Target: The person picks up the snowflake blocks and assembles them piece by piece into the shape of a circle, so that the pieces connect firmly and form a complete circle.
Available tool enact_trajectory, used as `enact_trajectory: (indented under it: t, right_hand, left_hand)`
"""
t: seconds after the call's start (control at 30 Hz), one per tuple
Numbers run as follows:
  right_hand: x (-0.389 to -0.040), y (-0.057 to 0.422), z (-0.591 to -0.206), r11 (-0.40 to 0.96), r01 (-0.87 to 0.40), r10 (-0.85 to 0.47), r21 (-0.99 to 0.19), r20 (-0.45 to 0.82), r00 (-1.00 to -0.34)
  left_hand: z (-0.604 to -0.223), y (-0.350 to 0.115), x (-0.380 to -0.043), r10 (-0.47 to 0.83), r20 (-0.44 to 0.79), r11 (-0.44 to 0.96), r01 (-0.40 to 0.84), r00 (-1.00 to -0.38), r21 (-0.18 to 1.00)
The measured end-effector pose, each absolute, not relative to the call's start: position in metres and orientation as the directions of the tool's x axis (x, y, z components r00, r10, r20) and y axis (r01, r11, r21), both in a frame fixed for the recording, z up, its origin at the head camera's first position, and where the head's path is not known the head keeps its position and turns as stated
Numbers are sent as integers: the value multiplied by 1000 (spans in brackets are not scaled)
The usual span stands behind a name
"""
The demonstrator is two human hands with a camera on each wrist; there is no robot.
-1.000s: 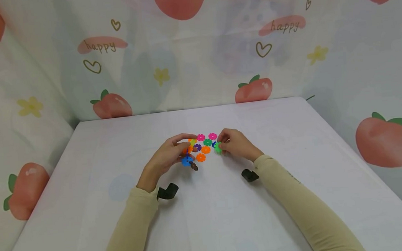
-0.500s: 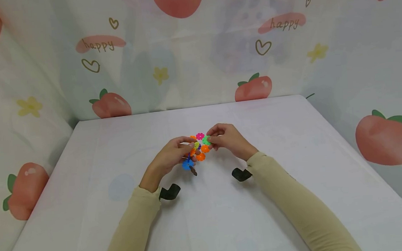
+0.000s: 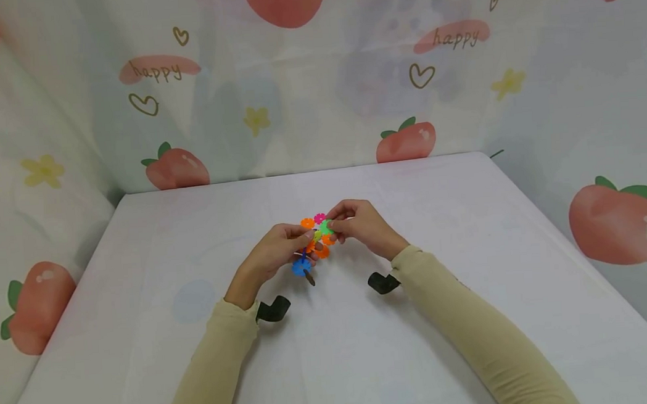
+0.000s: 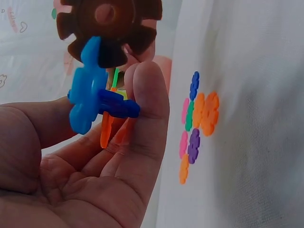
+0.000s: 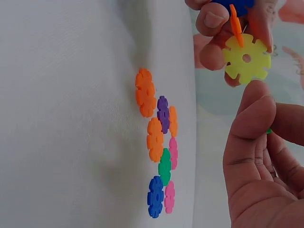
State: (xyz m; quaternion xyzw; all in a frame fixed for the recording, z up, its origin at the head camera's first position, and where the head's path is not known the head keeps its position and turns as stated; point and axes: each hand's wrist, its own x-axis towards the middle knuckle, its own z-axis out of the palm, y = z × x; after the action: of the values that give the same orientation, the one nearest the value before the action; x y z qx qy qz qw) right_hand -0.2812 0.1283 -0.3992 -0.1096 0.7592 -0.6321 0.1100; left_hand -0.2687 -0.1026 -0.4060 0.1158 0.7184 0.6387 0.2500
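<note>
My left hand holds a chain of joined notched plastic discs above the table. In the left wrist view the chain has a brown disc, a light blue disc, a dark blue disc and an orange disc. A yellow disc stands at its right end, slotted onto the orange one. My right hand pinches a bright green disc close beside the yellow disc. Fingers hide most of the green disc in the right wrist view, so whether the two discs touch I cannot tell.
Several loose discs lie flat on the white tabletop below the hands: orange, purple, green, dark blue and pink. A printed curtain encloses the back and sides.
My right hand has moved left with the green disc, up to the yellow end of the chain. My left hand has shifted slightly, and the chain's blue and brown end sits a little lower.
</note>
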Motion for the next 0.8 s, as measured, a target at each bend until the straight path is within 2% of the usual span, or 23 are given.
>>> enact_trajectory:
  t: [0.2,0.5,0.8]
  right_hand:
    - [-280,125,-403,159,-29,-287,-987,-18,-958]
    - [-273,113,-399,75,-16,-224,-997,-1,-975]
    - [-269,104,-404,8,25,-173,-1000,-26,-985]
  left_hand:
    - [-407,-98,-268,474,-194,136,-147,-859,980]
    - [-404,-92,-264,374,-198,123,-163,-906,979]
    - [-402,-92,-267,363,-219,131,-183,-906,974]
